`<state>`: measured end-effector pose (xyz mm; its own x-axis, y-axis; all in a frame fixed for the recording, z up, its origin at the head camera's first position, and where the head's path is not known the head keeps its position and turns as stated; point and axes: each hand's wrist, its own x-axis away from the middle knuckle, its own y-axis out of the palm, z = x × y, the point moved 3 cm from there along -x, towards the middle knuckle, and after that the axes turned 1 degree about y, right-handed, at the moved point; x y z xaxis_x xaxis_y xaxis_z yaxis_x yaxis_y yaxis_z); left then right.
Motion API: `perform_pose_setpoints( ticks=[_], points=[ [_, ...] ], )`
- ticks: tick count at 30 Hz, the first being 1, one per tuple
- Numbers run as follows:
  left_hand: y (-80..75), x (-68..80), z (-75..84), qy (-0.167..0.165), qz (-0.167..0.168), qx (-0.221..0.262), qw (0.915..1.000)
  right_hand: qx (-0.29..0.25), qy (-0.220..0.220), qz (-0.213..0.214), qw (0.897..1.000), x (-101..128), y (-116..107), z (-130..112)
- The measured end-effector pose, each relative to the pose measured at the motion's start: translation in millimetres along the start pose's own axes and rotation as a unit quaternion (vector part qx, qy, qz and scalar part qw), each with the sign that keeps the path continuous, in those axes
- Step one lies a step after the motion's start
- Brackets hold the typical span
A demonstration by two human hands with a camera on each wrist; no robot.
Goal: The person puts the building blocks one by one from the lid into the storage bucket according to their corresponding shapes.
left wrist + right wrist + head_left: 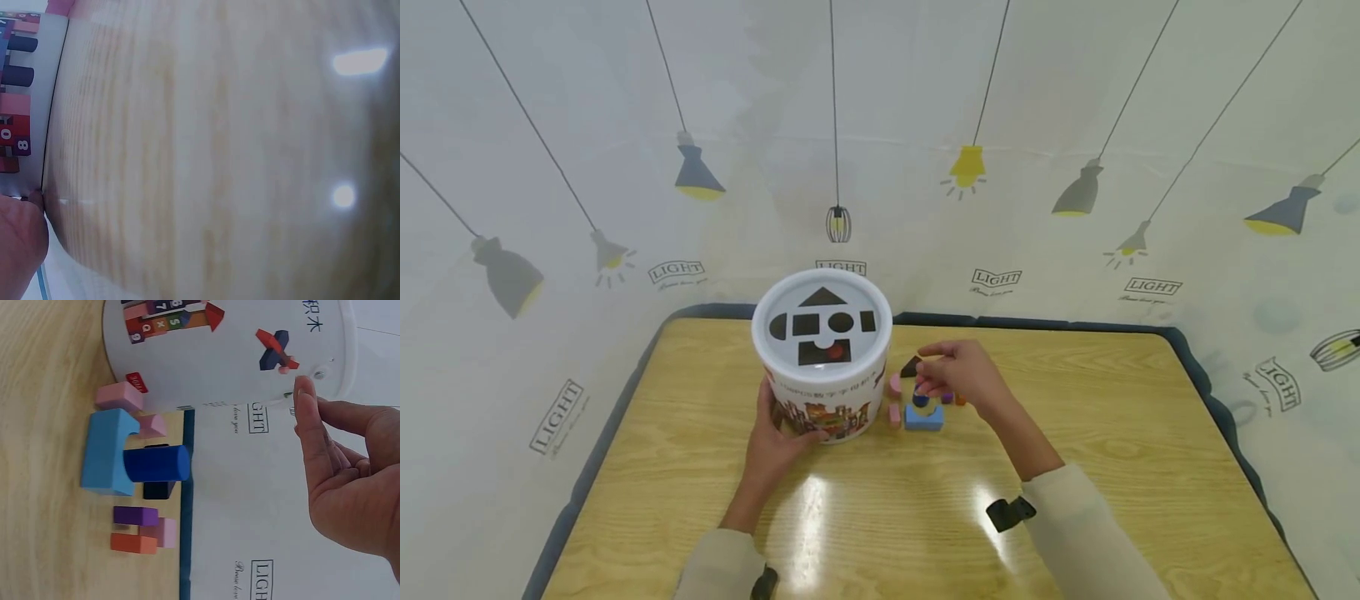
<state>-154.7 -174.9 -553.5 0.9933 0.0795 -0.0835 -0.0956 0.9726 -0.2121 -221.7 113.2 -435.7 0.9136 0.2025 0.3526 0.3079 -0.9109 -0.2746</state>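
A white bucket (831, 392) with printed block pictures stands on the wooden table, its lid (823, 283) cut with shaped holes. My left hand (775, 450) grips its lower side, thumb at the front; the left wrist view catches that hand (22, 240) at the base. My right hand (962, 375) hovers over the blocks, its fingertips close together with nothing visible between them in the right wrist view. Below it, a dark blue cylinder (156, 464) stands upright by the notch of a light blue arch block (103, 453).
Around the cylinder are pink blocks (119, 397), a black block (159, 490), a purple block (134, 515) and an orange block (133, 543). A red piece (835, 352) shows through a lid hole. Printed cloth surrounds the table (1075, 400), which has a dark padded edge.
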Motion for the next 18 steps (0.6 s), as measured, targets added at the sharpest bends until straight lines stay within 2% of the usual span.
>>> perform_pose_setpoints(
  ticks=[6,18],
  points=[
    [0.0,-0.4,-2.5,-0.002,-0.005,0.002,1.0000,-0.005,0.008,-0.003,1.000,0.2,4.3,17.7],
    [-1.9,1.1,2.6,-0.003,-0.002,0.009,1.0000,-0.015,0.017,-0.016,1.000,-5.1,15.6,44.8]
  ],
)
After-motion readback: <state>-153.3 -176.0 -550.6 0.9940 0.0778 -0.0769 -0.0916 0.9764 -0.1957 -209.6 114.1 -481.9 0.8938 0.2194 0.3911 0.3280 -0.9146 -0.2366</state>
